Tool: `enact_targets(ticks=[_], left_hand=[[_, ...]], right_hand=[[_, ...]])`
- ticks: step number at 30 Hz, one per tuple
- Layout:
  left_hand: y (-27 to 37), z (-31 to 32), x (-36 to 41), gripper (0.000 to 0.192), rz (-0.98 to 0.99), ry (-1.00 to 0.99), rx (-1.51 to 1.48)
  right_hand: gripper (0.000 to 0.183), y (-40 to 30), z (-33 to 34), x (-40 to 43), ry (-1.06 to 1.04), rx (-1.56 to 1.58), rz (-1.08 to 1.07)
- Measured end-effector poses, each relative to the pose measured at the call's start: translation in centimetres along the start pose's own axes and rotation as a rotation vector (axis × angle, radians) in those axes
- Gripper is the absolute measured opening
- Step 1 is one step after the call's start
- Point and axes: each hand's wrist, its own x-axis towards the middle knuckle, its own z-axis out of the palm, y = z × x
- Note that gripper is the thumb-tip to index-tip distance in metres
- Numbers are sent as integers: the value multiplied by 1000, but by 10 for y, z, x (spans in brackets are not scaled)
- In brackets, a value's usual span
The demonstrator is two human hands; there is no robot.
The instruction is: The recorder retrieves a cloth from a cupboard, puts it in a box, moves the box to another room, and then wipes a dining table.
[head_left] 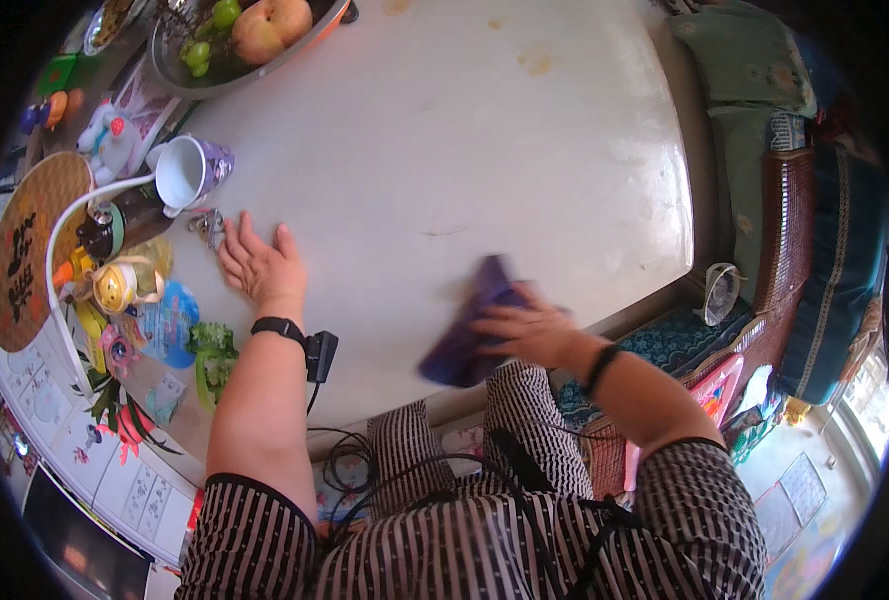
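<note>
A dark purple cloth (459,337) lies bunched on the pale tabletop (414,165) near its front edge. My right hand (527,326), slightly blurred, is on the cloth and presses it against the surface. Farther left, my left hand (260,262) rests palm down with its fingers spread. Its fingertips are beside a small bunch of metal items (208,226), perhaps keys; whether they touch is hard to tell. Just beyond stands a purple-and-white mug (189,172). Yellowish stains (536,61) mark the far part of the table.
A metal fruit bowl (211,88) holds a peach and green fruit at the far left. A dark bottle (133,217), a woven fan (28,255) and small toys crowd the left side. A black adapter (322,357) lies by my left wrist. A wooden sofa (786,225) stands to the right.
</note>
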Motion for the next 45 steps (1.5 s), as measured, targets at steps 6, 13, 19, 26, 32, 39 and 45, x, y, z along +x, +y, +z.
enact_targets(ticks=[6,13,19,26,32,39,45], left_hand=[[-7,0,-4,61,20,44,41],[3,1,-14,61,19,45,25],[13,0,-21,64,40,36,-14],[23,-1,-26,68,39,43,-41],[27,-4,-29,68,18,27,-62],[40,-11,-33,68,-4,-14,-91],[48,-7,-42,68,-25,-30,-113]], right_hand=[[27,107,51,-241,279,340,1775],[42,149,32,-247,991,230,1405],[57,94,15,-59,1057,323,731],[72,-9,-21,67,585,13,211],[56,10,-33,99,629,-50,-26],[28,105,-85,43,1050,-208,483],[52,154,-62,11,1192,-84,783]])
